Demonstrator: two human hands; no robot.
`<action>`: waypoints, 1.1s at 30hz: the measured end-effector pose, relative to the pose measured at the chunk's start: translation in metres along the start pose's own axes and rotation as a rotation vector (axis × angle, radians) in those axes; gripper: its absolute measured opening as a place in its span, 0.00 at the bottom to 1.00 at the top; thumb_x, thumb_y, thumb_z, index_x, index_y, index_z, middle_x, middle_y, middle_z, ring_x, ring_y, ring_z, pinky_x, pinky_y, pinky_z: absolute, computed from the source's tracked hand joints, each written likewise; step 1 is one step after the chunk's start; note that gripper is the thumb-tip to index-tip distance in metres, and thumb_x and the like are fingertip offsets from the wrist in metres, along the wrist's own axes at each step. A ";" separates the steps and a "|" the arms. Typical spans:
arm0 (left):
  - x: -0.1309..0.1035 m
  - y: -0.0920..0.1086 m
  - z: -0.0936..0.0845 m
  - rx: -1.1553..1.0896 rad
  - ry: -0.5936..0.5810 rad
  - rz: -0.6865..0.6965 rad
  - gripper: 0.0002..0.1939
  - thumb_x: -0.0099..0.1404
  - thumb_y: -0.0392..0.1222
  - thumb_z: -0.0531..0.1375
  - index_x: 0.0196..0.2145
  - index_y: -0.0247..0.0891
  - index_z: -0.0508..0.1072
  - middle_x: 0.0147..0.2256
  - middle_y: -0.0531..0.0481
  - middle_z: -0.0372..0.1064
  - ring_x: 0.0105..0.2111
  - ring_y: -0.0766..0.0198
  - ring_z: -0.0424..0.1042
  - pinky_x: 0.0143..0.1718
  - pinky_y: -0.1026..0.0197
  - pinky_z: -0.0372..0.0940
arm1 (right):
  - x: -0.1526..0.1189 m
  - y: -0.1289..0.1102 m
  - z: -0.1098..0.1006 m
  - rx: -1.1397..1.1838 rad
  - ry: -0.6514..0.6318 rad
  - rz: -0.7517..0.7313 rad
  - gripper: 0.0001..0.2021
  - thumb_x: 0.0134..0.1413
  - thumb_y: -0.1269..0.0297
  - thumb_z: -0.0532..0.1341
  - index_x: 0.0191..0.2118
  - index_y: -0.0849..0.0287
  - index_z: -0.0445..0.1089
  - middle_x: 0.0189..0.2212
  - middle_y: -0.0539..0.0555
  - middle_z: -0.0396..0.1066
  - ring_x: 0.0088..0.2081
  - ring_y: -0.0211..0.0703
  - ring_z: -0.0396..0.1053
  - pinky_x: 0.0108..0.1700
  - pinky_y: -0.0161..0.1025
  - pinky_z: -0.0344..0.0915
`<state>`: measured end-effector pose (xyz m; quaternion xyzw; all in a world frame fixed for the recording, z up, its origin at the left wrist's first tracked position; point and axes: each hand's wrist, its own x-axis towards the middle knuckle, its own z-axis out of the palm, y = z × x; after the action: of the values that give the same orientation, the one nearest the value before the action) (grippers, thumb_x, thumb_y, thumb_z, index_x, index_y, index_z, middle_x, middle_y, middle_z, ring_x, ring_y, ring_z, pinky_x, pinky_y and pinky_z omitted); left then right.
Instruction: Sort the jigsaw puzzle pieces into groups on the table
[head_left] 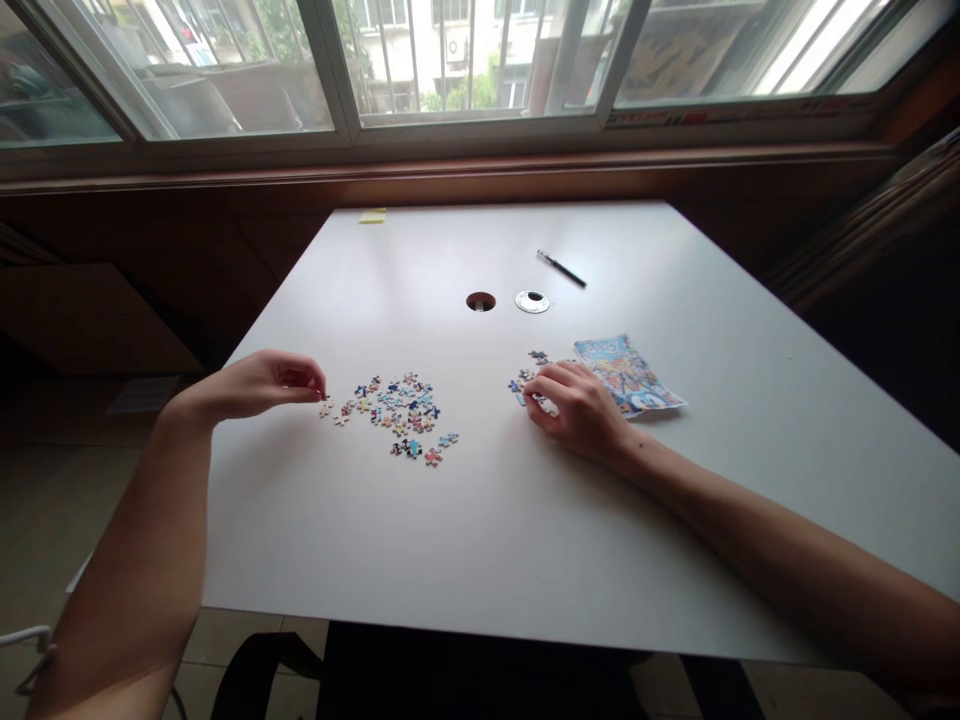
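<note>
On the left side of the white table, my left hand (pixel 281 383) is closed, thumb and fingers pinched at a small jigsaw puzzle piece (pixel 325 408) on the edge of a loose pile. That pile of puzzle pieces (pixel 405 402) spreads over the table between my hands, several of them lying apart at its near side. My right hand (pixel 574 402) rests with curled fingers over a smaller cluster of puzzle pieces (pixel 517 385), partly covering it. Whatever its fingertips hold is hidden. Beside that hand lies a colourful printed picture sheet (pixel 628 375), its near left part behind the hand.
Farther back on the white table (pixel 420 540) are a round cable hole (pixel 481 301), its metal cover (pixel 532 301) and a black pen (pixel 561 268). A yellow sticky note (pixel 373 216) sits at the far left edge. Windows (pixel 472 60) stand behind the table.
</note>
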<state>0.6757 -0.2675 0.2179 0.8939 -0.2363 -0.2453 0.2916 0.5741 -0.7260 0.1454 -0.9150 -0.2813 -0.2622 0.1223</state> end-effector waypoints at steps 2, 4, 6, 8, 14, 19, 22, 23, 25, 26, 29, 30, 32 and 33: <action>0.003 0.016 0.009 -0.067 -0.038 0.090 0.14 0.64 0.52 0.64 0.39 0.39 0.78 0.38 0.46 0.78 0.39 0.58 0.75 0.41 0.61 0.69 | 0.000 -0.001 -0.001 0.001 -0.001 -0.009 0.03 0.61 0.69 0.60 0.35 0.57 0.69 0.34 0.53 0.72 0.37 0.46 0.67 0.44 0.43 0.63; 0.009 0.031 0.023 -0.028 -0.085 0.158 0.11 0.65 0.50 0.64 0.37 0.39 0.79 0.37 0.47 0.78 0.37 0.60 0.75 0.39 0.62 0.69 | 0.001 -0.002 -0.001 0.000 -0.002 -0.014 0.03 0.60 0.69 0.60 0.35 0.57 0.69 0.34 0.53 0.72 0.37 0.46 0.67 0.44 0.42 0.63; 0.016 0.043 0.038 0.060 -0.119 0.222 0.09 0.65 0.48 0.64 0.34 0.40 0.80 0.34 0.49 0.77 0.33 0.64 0.72 0.35 0.65 0.66 | 0.001 -0.002 -0.001 0.002 -0.005 -0.015 0.03 0.60 0.69 0.60 0.35 0.57 0.69 0.34 0.53 0.72 0.37 0.46 0.67 0.44 0.42 0.63; 0.022 0.051 0.051 0.125 -0.139 0.286 0.07 0.64 0.45 0.64 0.32 0.41 0.80 0.32 0.50 0.75 0.31 0.66 0.70 0.32 0.65 0.64 | 0.001 -0.002 -0.002 0.007 -0.007 -0.014 0.03 0.61 0.69 0.60 0.35 0.57 0.69 0.33 0.53 0.72 0.37 0.45 0.67 0.44 0.42 0.63; 0.016 0.044 0.039 0.150 -0.042 0.336 0.09 0.66 0.46 0.62 0.32 0.39 0.79 0.33 0.49 0.76 0.31 0.66 0.70 0.32 0.65 0.64 | 0.002 -0.002 -0.002 0.021 -0.009 -0.024 0.03 0.61 0.69 0.60 0.35 0.57 0.68 0.34 0.53 0.72 0.37 0.45 0.68 0.44 0.42 0.63; -0.001 0.016 0.003 0.244 0.149 0.126 0.14 0.63 0.54 0.64 0.36 0.41 0.81 0.34 0.49 0.77 0.34 0.63 0.72 0.34 0.65 0.64 | 0.001 -0.001 -0.001 0.024 -0.004 -0.038 0.03 0.61 0.69 0.60 0.35 0.57 0.69 0.34 0.54 0.72 0.37 0.45 0.68 0.44 0.42 0.63; 0.002 0.010 0.003 0.281 0.046 0.058 0.16 0.61 0.57 0.65 0.38 0.43 0.81 0.35 0.50 0.77 0.34 0.62 0.72 0.32 0.66 0.63 | 0.002 -0.001 -0.001 0.020 -0.008 -0.042 0.03 0.61 0.69 0.60 0.35 0.57 0.68 0.34 0.53 0.71 0.37 0.45 0.68 0.44 0.42 0.63; 0.005 0.011 0.007 0.288 0.036 0.064 0.16 0.61 0.57 0.65 0.38 0.43 0.81 0.36 0.50 0.77 0.34 0.63 0.72 0.32 0.66 0.62 | 0.002 -0.001 -0.001 0.019 -0.008 -0.043 0.03 0.61 0.69 0.61 0.34 0.57 0.68 0.34 0.53 0.71 0.37 0.44 0.68 0.44 0.42 0.62; 0.011 0.015 0.015 0.307 0.039 0.087 0.15 0.61 0.56 0.65 0.36 0.42 0.81 0.36 0.50 0.77 0.34 0.63 0.72 0.31 0.66 0.62 | 0.002 -0.002 -0.001 0.020 -0.011 -0.045 0.03 0.61 0.69 0.60 0.34 0.57 0.68 0.33 0.53 0.71 0.37 0.44 0.68 0.44 0.42 0.62; 0.014 0.017 0.019 0.318 0.043 0.095 0.15 0.60 0.56 0.65 0.35 0.42 0.80 0.36 0.50 0.76 0.33 0.64 0.71 0.31 0.65 0.61 | 0.002 -0.002 -0.001 0.020 -0.013 -0.046 0.03 0.61 0.69 0.60 0.34 0.57 0.68 0.33 0.53 0.71 0.37 0.44 0.68 0.44 0.42 0.62; 0.020 0.020 0.026 0.335 0.035 0.107 0.13 0.60 0.53 0.65 0.32 0.40 0.79 0.33 0.50 0.75 0.31 0.65 0.70 0.31 0.65 0.61 | 0.003 -0.002 -0.001 0.022 -0.015 -0.047 0.03 0.60 0.69 0.61 0.34 0.57 0.69 0.33 0.53 0.71 0.37 0.44 0.68 0.43 0.42 0.62; 0.020 0.020 0.027 0.334 0.032 0.116 0.13 0.61 0.53 0.65 0.32 0.40 0.79 0.32 0.50 0.74 0.31 0.65 0.70 0.32 0.65 0.61 | 0.003 -0.002 -0.001 0.023 -0.015 -0.048 0.03 0.60 0.69 0.61 0.34 0.57 0.69 0.33 0.53 0.71 0.37 0.44 0.67 0.43 0.42 0.62; 0.020 0.019 0.026 0.326 0.035 0.139 0.12 0.61 0.51 0.64 0.32 0.40 0.79 0.31 0.51 0.73 0.31 0.65 0.70 0.32 0.65 0.61 | 0.003 -0.002 -0.001 0.026 -0.015 -0.049 0.03 0.60 0.69 0.61 0.34 0.57 0.69 0.33 0.53 0.71 0.36 0.44 0.67 0.43 0.42 0.62; 0.019 0.018 0.024 0.323 0.045 0.149 0.11 0.61 0.50 0.64 0.31 0.39 0.79 0.31 0.51 0.73 0.31 0.65 0.69 0.32 0.66 0.61 | 0.003 -0.002 -0.001 0.027 -0.015 -0.049 0.03 0.60 0.69 0.61 0.34 0.57 0.69 0.33 0.53 0.71 0.36 0.44 0.67 0.43 0.42 0.62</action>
<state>0.6716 -0.3009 0.2060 0.9143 -0.3317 -0.1617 0.1670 0.5744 -0.7235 0.1479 -0.9081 -0.3079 -0.2545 0.1259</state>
